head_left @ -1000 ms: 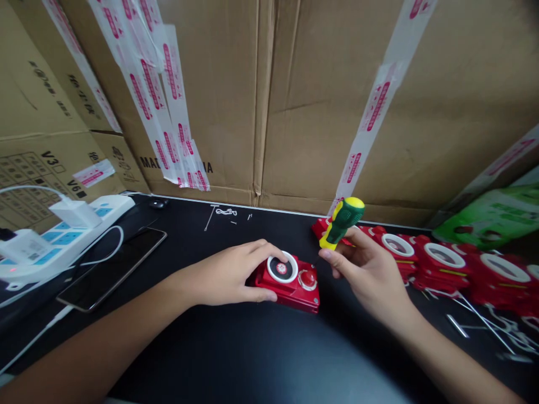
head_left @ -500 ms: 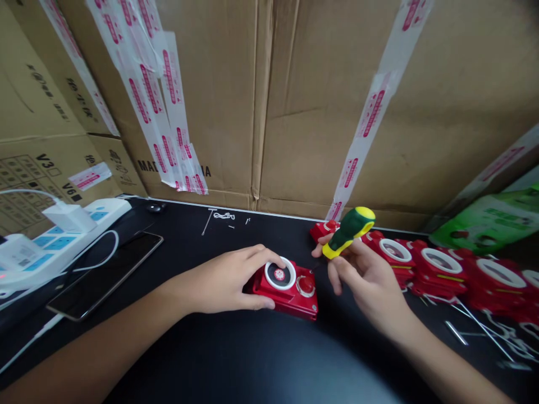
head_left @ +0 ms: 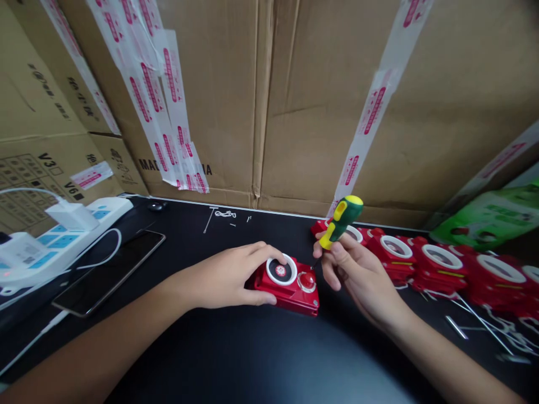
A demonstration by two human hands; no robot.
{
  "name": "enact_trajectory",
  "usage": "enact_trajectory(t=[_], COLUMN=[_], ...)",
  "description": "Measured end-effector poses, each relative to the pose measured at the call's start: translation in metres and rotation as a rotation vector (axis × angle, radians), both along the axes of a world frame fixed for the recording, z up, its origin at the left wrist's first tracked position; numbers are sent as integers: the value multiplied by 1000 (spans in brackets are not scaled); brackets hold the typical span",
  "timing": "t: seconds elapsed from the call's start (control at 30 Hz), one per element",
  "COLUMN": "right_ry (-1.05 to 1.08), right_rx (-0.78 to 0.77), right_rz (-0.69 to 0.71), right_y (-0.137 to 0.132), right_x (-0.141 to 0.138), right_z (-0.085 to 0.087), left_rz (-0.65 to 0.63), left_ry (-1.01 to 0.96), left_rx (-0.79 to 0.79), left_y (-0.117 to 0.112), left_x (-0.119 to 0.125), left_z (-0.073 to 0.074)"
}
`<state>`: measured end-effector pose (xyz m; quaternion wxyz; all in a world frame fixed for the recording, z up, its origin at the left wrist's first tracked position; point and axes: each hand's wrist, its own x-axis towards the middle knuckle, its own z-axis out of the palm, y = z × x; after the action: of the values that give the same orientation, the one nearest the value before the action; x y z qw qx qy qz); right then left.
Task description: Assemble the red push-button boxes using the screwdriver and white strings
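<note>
A small red toy unit (head_left: 290, 286) with a white ring and a red button lies on the black table (head_left: 236, 353). My left hand (head_left: 229, 275) grips its left side, fingers curled over the top and thumb along the front. My right hand (head_left: 357, 275) is closed round a green and yellow screwdriver (head_left: 340, 221), held tilted with the handle up. Its thin tip points down at the unit's right end, near the red button.
A row of similar red units (head_left: 425, 261) runs along the right, with loose metal pins (head_left: 458, 325) in front. A phone (head_left: 107, 272) and a white power strip (head_left: 63, 241) lie at the left. Taped cardboard boxes (head_left: 295, 101) wall the back; a green package (head_left: 492, 216) lies at right.
My right hand has brought the screwdriver down and left, from hanging above the table to its tip meeting the red unit. The left hand has stayed on the unit.
</note>
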<state>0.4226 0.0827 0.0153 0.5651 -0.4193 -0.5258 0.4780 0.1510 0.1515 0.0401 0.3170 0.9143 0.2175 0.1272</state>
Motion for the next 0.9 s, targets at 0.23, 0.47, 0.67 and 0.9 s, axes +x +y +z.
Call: enact_trajectory(t=[0.23, 0.47, 0.67, 0.9], right_ry=[55, 83, 82, 56], right_rx=[2, -20, 26, 16], right_rz=[15, 42, 39, 63], right_y=[-2, -1, -2, -2], right_x=[-4, -5, -5, -4], right_z=[-1, -4, -3, -4], left_rz=[-2, 2, -1, 21], left_ry=[-5, 0, 8, 18], left_rx=[6, -7, -27, -48], left_y=[1, 1, 2, 0], left_x=[-1, -1, -2, -1], left_z=[-1, -1, -3, -2])
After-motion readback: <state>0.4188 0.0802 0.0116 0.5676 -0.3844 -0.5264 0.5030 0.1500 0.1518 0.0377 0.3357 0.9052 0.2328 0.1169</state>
